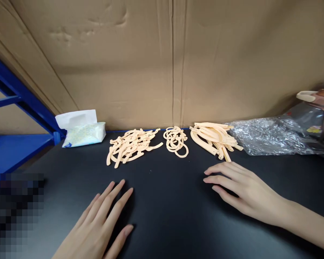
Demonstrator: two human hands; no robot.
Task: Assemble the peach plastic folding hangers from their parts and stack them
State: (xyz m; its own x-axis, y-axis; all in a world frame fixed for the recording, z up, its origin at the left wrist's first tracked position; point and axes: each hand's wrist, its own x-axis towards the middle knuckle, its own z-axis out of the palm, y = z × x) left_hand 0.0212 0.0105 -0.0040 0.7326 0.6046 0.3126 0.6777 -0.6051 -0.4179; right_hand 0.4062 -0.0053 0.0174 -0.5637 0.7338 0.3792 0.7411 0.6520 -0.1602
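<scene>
My left hand (97, 223) is over the black tabletop at the lower left, fingers spread and holding nothing. Across the table, my right hand (240, 187) has its fingers apart and is also bare of any object. Just beyond its fingers is a pile of long, slightly curved cream-coloured strips (214, 136) with small holes at some ends. A small heap of cream rings or hook-shaped pieces (176, 138) sits in the middle. Farther left, ahead of my left hand, lies a tangled pile of curved, branching cream pieces (132, 144).
Brown cardboard (124, 72) stands along the back of the black table (162, 216). A packet of tissues (83, 133) lies at the back left beside a blue metal frame (18, 93). Crumpled clear plastic (270, 135) and a brownish object with a pale handle (320, 98) occupy the right.
</scene>
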